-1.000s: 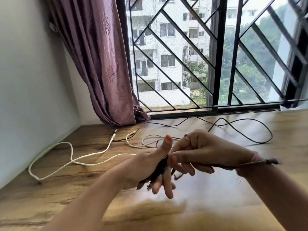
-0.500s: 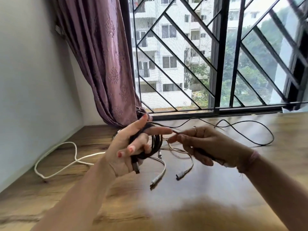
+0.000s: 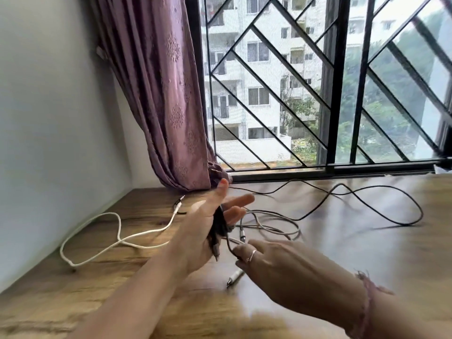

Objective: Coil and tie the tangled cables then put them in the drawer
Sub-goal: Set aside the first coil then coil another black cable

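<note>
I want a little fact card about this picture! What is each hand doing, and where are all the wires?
left hand: palm up, fingers spread, a black cable bundle looped round it
right hand: pinches the black cable's loose end beside the bundle
white cable: lies loose on the table, left side
grey cable: loose loops behind the hands
thin black cable: sprawls near the window
curtain: purple, hangs at the corner
drawer: not in view
</note>
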Action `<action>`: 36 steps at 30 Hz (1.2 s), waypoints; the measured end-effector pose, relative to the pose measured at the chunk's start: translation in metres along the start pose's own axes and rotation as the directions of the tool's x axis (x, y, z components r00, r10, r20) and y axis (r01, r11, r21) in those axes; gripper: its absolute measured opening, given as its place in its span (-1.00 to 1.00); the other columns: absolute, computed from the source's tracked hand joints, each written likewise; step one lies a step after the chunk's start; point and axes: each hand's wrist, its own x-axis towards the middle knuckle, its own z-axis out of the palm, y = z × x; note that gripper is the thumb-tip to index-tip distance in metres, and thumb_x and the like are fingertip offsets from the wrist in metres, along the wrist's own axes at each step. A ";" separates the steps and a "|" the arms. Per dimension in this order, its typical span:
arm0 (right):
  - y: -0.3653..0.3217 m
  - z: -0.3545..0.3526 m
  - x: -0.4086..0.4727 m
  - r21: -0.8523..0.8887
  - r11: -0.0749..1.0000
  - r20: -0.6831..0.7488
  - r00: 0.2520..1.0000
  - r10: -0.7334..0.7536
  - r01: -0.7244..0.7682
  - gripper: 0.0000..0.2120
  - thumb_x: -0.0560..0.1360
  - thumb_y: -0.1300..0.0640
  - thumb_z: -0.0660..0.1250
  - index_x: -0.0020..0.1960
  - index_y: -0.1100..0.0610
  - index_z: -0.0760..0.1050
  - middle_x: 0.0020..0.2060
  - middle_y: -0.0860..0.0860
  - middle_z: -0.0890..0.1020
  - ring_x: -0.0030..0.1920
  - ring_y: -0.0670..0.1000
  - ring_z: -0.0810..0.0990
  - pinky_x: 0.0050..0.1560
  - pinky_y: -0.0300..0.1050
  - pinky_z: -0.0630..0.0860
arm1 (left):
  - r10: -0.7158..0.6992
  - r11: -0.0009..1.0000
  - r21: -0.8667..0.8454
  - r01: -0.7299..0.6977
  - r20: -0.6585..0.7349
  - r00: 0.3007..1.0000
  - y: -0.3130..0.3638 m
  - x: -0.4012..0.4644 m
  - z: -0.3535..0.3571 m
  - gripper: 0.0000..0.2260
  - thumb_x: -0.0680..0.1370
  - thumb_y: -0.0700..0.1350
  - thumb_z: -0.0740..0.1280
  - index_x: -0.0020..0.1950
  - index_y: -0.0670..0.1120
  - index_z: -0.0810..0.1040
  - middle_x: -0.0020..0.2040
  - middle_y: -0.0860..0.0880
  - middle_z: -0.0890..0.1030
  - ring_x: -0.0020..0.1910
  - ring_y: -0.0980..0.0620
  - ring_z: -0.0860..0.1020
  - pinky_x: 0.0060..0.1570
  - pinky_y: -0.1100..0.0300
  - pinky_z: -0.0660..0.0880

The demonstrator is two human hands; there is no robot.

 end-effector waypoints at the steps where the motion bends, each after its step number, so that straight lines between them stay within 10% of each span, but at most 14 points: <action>1: 0.001 -0.006 0.000 -0.094 0.995 -0.055 0.998 -0.041 0.036 -0.86 0.58 0.05 0.20 -0.15 0.04 0.38 -0.38 -0.13 0.42 -0.43 -0.07 0.42 -0.55 -0.30 0.26 | -0.041 0.999 0.036 0.040 0.025 0.999 -0.003 -0.001 0.002 -0.55 0.47 0.09 0.32 0.10 -0.29 0.54 -0.04 -0.11 0.71 -0.36 0.16 0.63 -0.24 0.34 0.58; 7: 0.013 -0.011 0.000 -0.088 0.982 -0.232 0.955 -0.183 0.167 -0.78 0.58 -0.07 0.23 -0.06 0.02 0.58 -0.14 -0.09 0.63 -0.01 -0.03 0.58 -0.01 -0.14 0.49 | -0.246 0.949 0.236 0.209 0.141 0.959 -0.015 -0.008 0.009 -0.74 0.54 -0.01 0.30 -0.01 -0.22 0.57 -0.34 -0.03 0.59 -0.45 0.08 0.56 -0.52 0.28 0.46; 13: 0.028 -0.012 0.003 0.163 0.987 -0.344 0.938 0.051 0.006 -0.74 0.35 -0.21 0.39 -0.10 -0.06 0.63 -0.05 -0.10 0.55 -0.04 -0.05 0.52 0.01 -0.06 0.48 | -0.288 0.935 0.289 0.207 0.273 0.918 -0.026 -0.010 0.011 -0.47 0.52 0.33 0.08 -0.13 -0.09 0.56 -0.42 0.02 0.45 -0.48 0.15 0.41 -0.43 0.33 0.37; 17: 0.031 -0.007 0.004 0.504 0.860 -0.076 0.988 0.137 -0.080 -0.73 0.33 -0.04 0.52 -0.07 0.05 0.56 -0.06 -0.10 0.57 -0.09 -0.18 0.56 -0.05 -0.20 0.50 | -0.434 0.877 0.366 0.311 0.327 0.839 -0.032 -0.011 0.006 -0.12 0.35 0.53 -0.12 0.05 -0.18 0.57 -0.35 -0.06 0.55 -0.41 0.06 0.55 -0.38 0.24 0.42; 21: 0.025 0.000 0.000 0.676 0.723 0.144 0.988 0.062 -0.144 -0.76 0.54 0.05 0.32 0.03 0.17 0.33 -0.44 -0.07 0.57 -0.52 -0.16 0.45 -0.44 -0.39 0.36 | -0.481 0.850 0.379 0.366 0.275 0.833 -0.037 -0.015 0.008 -0.21 0.27 0.59 -0.11 -0.18 0.01 0.61 -0.41 -0.02 0.53 -0.45 0.04 0.53 -0.40 0.23 0.32; 31: 0.027 0.004 0.009 0.584 0.806 -0.227 0.935 0.274 -0.095 -0.72 0.32 -0.13 0.48 -0.03 -0.06 0.61 -0.29 -0.35 0.61 -0.28 -0.33 0.56 -0.24 -0.50 0.38 | -0.341 0.937 0.124 0.326 0.128 0.931 -0.031 -0.011 0.023 -0.17 0.28 0.60 -0.05 -0.31 -0.10 0.64 -0.35 -0.11 0.58 -0.37 -0.02 0.42 -0.45 0.28 0.50; 36: 0.027 0.004 0.009 0.535 0.838 -0.292 0.907 0.305 -0.109 -0.71 0.28 -0.20 0.43 -0.12 -0.03 0.64 -0.26 -0.12 0.69 -0.28 -0.21 0.63 -0.21 -0.38 0.48 | -0.312 0.936 0.179 0.304 0.016 0.950 -0.033 -0.010 0.023 -0.25 0.34 0.56 -0.05 -0.37 -0.09 0.51 -0.59 -0.01 0.47 -0.67 0.09 0.39 -0.55 0.37 0.41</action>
